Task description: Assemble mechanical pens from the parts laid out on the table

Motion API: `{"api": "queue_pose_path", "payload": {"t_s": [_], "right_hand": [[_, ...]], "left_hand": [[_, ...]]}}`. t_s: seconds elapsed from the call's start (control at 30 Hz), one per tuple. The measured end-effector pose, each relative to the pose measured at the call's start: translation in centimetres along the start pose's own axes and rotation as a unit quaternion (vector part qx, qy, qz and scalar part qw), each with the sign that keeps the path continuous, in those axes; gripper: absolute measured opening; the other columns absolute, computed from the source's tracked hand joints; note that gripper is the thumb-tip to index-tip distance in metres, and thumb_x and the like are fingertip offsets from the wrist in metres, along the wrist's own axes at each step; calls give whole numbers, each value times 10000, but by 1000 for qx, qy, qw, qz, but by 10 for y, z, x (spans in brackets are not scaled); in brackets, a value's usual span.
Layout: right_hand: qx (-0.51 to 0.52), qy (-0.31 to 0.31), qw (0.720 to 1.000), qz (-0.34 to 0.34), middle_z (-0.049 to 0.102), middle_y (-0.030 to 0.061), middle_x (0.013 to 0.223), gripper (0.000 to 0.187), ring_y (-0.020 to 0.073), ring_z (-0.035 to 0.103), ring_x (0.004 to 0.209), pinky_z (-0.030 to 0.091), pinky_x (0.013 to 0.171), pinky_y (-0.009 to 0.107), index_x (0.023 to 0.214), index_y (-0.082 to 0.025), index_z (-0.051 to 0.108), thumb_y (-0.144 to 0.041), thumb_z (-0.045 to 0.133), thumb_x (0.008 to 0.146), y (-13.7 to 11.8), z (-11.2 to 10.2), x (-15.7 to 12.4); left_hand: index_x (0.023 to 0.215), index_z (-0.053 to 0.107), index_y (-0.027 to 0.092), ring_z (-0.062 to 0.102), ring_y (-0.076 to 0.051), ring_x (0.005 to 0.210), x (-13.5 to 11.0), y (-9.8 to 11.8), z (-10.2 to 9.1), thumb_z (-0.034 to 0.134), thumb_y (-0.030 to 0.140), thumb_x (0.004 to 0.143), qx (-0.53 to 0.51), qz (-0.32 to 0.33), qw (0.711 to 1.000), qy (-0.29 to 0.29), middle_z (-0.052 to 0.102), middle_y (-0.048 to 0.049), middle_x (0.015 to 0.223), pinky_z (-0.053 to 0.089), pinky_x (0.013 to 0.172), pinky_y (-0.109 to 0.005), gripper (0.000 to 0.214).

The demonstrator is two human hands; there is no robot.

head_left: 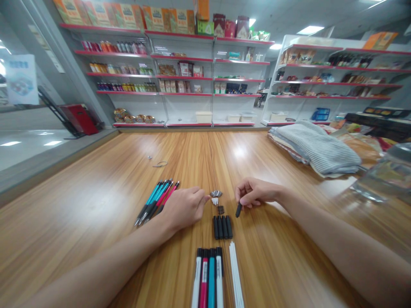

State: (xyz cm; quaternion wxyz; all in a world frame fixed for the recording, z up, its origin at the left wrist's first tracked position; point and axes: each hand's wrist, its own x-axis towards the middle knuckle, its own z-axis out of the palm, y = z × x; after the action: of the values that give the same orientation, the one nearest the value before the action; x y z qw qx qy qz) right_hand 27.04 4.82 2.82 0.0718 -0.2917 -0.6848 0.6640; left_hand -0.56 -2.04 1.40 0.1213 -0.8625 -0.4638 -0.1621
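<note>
Red-edged white store shelves (180,77) behind honey-brown wooden table (80,205). Right hand (257,192) closed on short black plastic pen barrel (238,209), pinched between fingertips. Left hand (184,208) curled just beside fanned silver metal pen tips (215,193); grip unclear. Four black plastic barrels (222,227) in neat row below tips. Blue and pink pens (157,201) lie left of hand.

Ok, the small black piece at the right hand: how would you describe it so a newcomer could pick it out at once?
On the long wood-grain table, find the person's right hand, just right of a neat row of four black cylinders. Pinched in its fingers is a short matte-black cylinder, set apart from that row because it is held off to one side, tilted, not lying with them.
</note>
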Motion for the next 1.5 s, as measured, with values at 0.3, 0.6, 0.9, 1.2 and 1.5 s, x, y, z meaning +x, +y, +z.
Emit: {"api": "queue_pose_path", "payload": {"t_s": [0.3,0.6,0.9,1.2,1.5], "right_hand": [[-84,-86,990,77,694,20,698,329,44,533,433,338,349,119,856,-99,676,-346,780,665,-13,7,5],[-85,-49,991,92,697,16,709,396,56,565,446,404,387,132,891,-112,663,-371,801,626,-8,14,6],[-95,-53,988,112,713,44,773,355,63,589,483,306,343,120,908,-114,667,-383,746,690,-10,20,6],[-101,-75,985,116,698,-7,692,415,95,631,502,329,351,128,814,-157,508,-412,786,641,-15,22,3],[-148,-97,973,148,662,-40,584,461,107,605,446,411,393,172,728,-169,475,-463,803,592,-10,26,5]], "left_hand": [[704,524,182,565,-151,616,0,-4,3,372,325,954,-3,-2,1000,6,598,-24,695,277,517,-289,325],[716,507,180,526,-136,607,-1,-2,2,370,315,955,-22,24,999,22,577,-22,707,286,531,-282,307],[727,521,176,490,-118,575,-2,0,1,401,290,942,-41,52,997,51,555,-14,692,273,511,-274,271],[721,517,176,483,-116,572,-2,-1,1,411,284,937,-40,56,996,60,544,-11,685,274,507,-275,264],[719,515,179,480,-116,575,-2,-2,1,415,274,934,-40,67,995,62,546,-11,687,272,507,-277,255]]}}
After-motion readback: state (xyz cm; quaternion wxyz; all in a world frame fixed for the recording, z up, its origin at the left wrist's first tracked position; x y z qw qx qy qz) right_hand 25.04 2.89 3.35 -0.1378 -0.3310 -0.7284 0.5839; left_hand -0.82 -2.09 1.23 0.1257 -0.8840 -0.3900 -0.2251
